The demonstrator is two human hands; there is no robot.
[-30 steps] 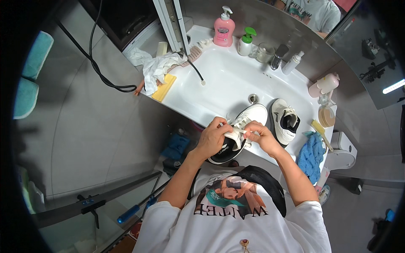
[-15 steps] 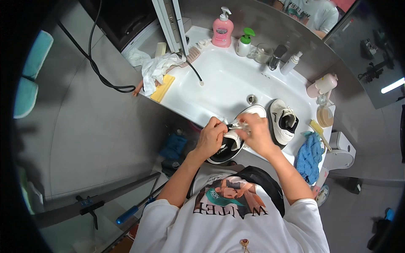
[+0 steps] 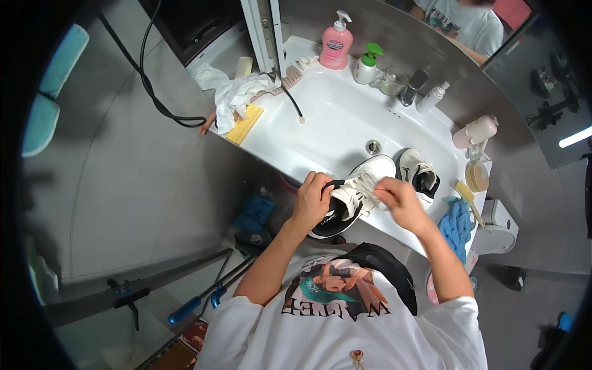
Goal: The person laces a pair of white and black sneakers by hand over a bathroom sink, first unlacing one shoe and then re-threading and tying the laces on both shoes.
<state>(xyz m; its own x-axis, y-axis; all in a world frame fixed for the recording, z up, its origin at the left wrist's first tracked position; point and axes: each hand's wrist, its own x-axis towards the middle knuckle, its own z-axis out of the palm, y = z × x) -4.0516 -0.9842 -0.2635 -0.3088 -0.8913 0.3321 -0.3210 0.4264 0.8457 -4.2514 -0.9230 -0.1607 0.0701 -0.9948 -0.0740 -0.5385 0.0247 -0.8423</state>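
Observation:
A white and black sneaker [image 3: 375,167] lies across the front edge of the sink, its toe over the basin and its black heel toward me. My left hand [image 3: 312,200] grips the sneaker's collar, fingers closed at its left side. To the right of the shoe, my right hand [image 3: 398,198] is closed in a pinch on the white shoelace [image 3: 364,185], which runs loosely from the eyelets; the lace end itself is hard to make out. The matching sneaker [image 3: 410,161] rests in the basin beyond my right hand, partly hidden by it.
The white sink [image 3: 333,105] has a faucet [image 3: 413,87], a pink pump bottle [image 3: 335,48] and a green-topped bottle [image 3: 368,64] behind it. At left lie white cloths [image 3: 237,95] and a yellow sponge-like block [image 3: 245,125]. A brush [image 3: 467,196] and blue cloth [image 3: 455,229] sit at right.
My right hand has moved from over the sneaker's tongue out to its right, drawing the lace along. The left hand keeps its grip. The view has shifted slightly.

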